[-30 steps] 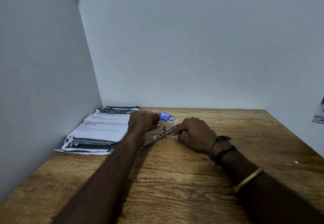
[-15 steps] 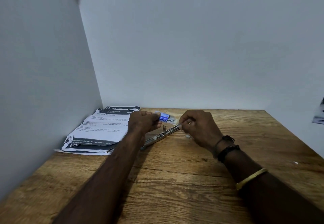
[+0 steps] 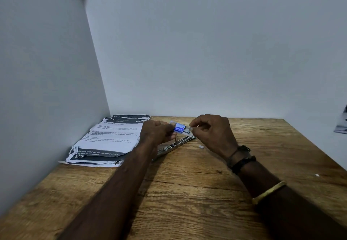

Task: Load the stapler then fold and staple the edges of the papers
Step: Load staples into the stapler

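Observation:
A metal stapler [image 3: 176,145] lies opened out flat on the wooden table [image 3: 187,192], running from near my left wrist up to the right. Just above it my left hand [image 3: 156,131] holds a small blue staple box [image 3: 179,127] by its left end. My right hand [image 3: 212,132] pinches at the box's right end with thumb and forefinger. A stack of printed papers [image 3: 110,140] with torn edges lies to the left, against the wall.
A small loose piece of staples [image 3: 201,147] lies on the table under my right hand. A tiny white scrap [image 3: 317,175] sits near the right edge. White walls close in the table at the left and back.
My right hand has lifted from the stapler's front end on the table and come up to the right end of the staple box. My left hand has stayed put with the box.

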